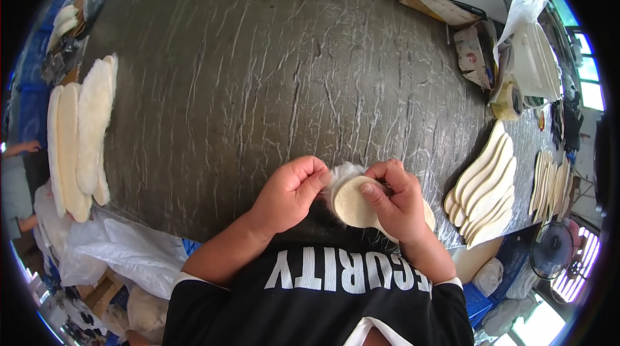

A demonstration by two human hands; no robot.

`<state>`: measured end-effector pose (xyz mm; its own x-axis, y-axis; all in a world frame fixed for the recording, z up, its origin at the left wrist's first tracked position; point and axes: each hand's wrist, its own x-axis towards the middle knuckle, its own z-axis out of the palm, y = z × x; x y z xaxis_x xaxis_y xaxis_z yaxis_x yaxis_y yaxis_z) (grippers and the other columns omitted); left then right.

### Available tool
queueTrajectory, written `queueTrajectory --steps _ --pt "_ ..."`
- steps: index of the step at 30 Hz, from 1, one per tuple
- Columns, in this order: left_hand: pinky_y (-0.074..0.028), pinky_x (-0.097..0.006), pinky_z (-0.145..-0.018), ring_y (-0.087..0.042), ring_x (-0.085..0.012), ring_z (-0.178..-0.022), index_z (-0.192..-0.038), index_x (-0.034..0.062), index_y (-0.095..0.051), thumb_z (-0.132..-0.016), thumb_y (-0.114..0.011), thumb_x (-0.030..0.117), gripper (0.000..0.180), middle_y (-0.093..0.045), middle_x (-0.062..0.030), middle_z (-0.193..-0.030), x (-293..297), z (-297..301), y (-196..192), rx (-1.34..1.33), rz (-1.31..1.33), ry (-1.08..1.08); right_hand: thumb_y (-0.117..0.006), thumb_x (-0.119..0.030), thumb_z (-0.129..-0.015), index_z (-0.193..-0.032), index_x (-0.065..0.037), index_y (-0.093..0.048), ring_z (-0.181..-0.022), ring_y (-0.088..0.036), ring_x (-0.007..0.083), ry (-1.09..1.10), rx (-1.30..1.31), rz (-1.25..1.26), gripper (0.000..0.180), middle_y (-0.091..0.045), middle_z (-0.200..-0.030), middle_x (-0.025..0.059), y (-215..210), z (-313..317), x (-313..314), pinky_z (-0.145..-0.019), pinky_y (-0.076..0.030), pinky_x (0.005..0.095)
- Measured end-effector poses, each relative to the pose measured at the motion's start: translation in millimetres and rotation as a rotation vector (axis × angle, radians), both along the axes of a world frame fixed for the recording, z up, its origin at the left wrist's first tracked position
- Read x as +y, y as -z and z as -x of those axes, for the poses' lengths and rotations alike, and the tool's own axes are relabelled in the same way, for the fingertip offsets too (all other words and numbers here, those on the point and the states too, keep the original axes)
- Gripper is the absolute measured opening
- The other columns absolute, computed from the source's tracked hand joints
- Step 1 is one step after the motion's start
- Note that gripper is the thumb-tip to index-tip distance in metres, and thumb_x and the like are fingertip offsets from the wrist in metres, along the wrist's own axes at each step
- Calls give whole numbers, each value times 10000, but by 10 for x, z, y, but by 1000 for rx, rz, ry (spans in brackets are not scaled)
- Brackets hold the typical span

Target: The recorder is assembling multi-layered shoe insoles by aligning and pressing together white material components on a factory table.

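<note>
A cream insole (pixel 352 205) with white fluff (pixel 345 172) along its far edge is held close to my body, above the table's near edge. My right hand (pixel 402 203) grips it, thumb pressed on the smooth upper face and fingers behind. My left hand (pixel 287 196) is closed in a pinch at the fluffy edge, by the insole's rounded left end; the tips partly hide what they hold. To the right of my right hand, several cream insoles (pixel 487 184) lie fanned out in overlapping layers.
Fleecy insoles (pixel 97 123) are piled at the table's left edge. More thin insoles (pixel 549 181) stand in a row at far right. A cardboard box (pixel 429 0), a tape roll (pixel 508 102) and a white container (pixel 535 59) occupy the far right. Plastic bags (pixel 129 249) hang below left. Another person's arm (pixel 22 148) shows far left.
</note>
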<state>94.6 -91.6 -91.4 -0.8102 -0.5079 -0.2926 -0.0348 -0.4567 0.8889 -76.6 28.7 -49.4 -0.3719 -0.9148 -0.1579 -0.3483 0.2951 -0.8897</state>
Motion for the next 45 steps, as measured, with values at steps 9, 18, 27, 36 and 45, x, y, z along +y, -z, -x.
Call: queueTrajectory --steps 9,18,27,36,45 --pt "-421 -189 -597 -494 -24 -668 -917 46 -588 -1009 -552 182 168 -559 41 -760 8 6 25 -9 -34 10 -727 -154 -839 -881 -73 -647 -747 -475 239 -25 32 18 121 -644 -772 57 37 -1 -1 -816 -362 352" --pt "-431 -199 -617 -504 -34 -682 -906 45 -587 -1009 -555 190 180 -566 35 -767 14 -1 2 -17 -9 40 -738 -142 -828 -873 -92 -644 -699 -486 213 -17 65 71 116 -646 -761 31 75 -45 -6 -823 -338 345" --pt "-495 -237 -758 -589 -79 -851 -1058 17 -553 -949 -627 83 147 -613 -22 -948 39 -101 -47 121 -270 64 -761 -145 -792 -905 -106 -663 -708 -536 210 -111 234 157 155 -650 -785 27 95 -49 9 -803 -333 366" --pt "-534 -283 -857 -632 -128 -972 -1213 6 -537 -834 -701 -69 420 -626 -68 -1086 115 -382 111 4 45 58 -825 -253 -680 -952 -108 -631 -846 -558 295 -190 205 123 364 -595 -916 65 46 -11 75 -840 -414 431" --pt "-503 -260 -742 -604 -135 -843 -1026 0 -600 -801 -793 99 313 -621 -87 -1012 -36 -404 -105 -209 461 230 -810 -259 -703 -872 -96 -620 -928 -609 295 -331 297 18 303 -599 -1086 100 137 61 143 -830 -452 387"
